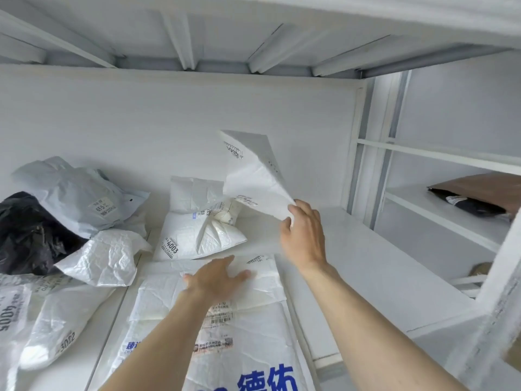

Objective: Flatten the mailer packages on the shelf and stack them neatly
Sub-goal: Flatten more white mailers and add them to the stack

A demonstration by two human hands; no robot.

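We see a flat white mailer (253, 176) raised off the shelf (366, 272), tilted up on one corner. Below it a flattened white stack (214, 328) lies near the front edge. Behind sits a puffy mailer marked 4003 (194, 238); crumpled grey (76, 198) and white (104, 258) mailers lie left.

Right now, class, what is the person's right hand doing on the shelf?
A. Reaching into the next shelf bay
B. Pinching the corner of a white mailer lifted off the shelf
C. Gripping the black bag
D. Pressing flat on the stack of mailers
B: the right hand pinches the lower corner of the white mailer, raised in the air, while the left hand lies flat on the stack.
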